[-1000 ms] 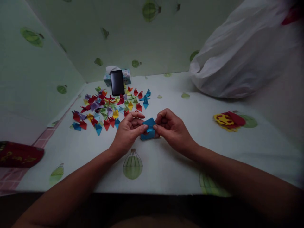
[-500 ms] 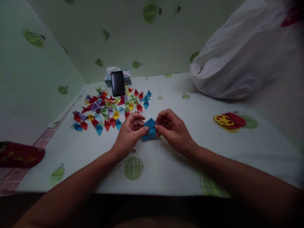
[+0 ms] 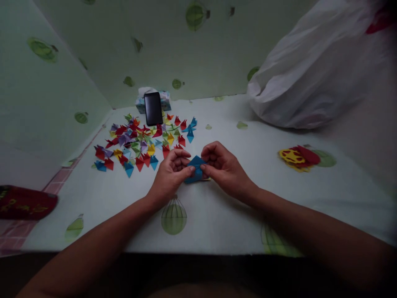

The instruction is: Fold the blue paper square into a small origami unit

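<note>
Above the bench [image 3: 235,231], left hand [image 3: 172,169] and right hand [image 3: 221,167] face each other, fingers curled; each grip is closed, thumb and fingers pinching the blue paper [image 3: 195,160] between them.

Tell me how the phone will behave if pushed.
The phone looks rigid and flat, so it should move as one piece. Propped against the tissue box, it could slide or topple. Its smooth-looking front may be slippery.
</note>
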Available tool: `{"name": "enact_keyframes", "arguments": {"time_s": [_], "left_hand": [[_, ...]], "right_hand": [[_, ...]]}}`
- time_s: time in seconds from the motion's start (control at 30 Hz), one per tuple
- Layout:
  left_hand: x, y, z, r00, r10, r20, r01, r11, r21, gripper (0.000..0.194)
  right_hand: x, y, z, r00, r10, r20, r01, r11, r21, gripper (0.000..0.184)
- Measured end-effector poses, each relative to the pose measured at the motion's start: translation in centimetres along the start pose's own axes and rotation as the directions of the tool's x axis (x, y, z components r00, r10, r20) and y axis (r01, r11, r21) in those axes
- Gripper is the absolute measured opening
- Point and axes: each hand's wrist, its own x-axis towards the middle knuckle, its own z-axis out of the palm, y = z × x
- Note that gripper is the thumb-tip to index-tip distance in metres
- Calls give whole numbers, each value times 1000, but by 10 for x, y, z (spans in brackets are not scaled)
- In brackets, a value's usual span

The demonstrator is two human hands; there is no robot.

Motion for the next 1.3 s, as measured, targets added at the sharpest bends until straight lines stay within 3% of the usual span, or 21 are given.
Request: {"name": "enact_keyframes", "arguments": {"time_s": [0.1, 0.27, 0.47, 0.63, 0.87, 0.97, 1.13, 1.3], "left_hand": [[0, 1, 1, 1000, -5, 28, 4, 1000, 17, 35], [-3, 4, 5, 997, -49, 67, 49, 999, -1, 35], [-3, -1, 4, 989, -113, 93, 108, 993, 56, 28], [-3, -3, 3, 992, -119, 46, 111, 984, 137, 23], [-5, -3, 4, 995, -94, -30, 96, 992, 77, 23], [-3, -2, 3, 997, -71, 2, 70, 984, 161, 21], [0, 2, 0, 996, 6, 89, -39, 929, 368, 16], [2, 0, -3, 998, -67, -5, 66, 978, 199, 22]], "right_hand": [[1, -1, -1, 1000, 8, 21, -7, 998, -65, 22], [2, 1, -3, 998, 68, 9, -68, 998, -9, 26], [1, 4, -5, 999, 20, 28, -18, 998, -61, 26], [2, 6, -6, 996, -50, 74, 60, 988, -142, 26], [2, 9, -4, 996, 21, 89, -19, 1000, -25, 30], [2, 6, -5, 993, -12, 115, 24, 994, -104, 29], [3, 0, -11, 964, -31, 264, 107, 954, -279, 31], [4, 4, -11, 975, 12, 220, 34, 979, -202, 33]]}}
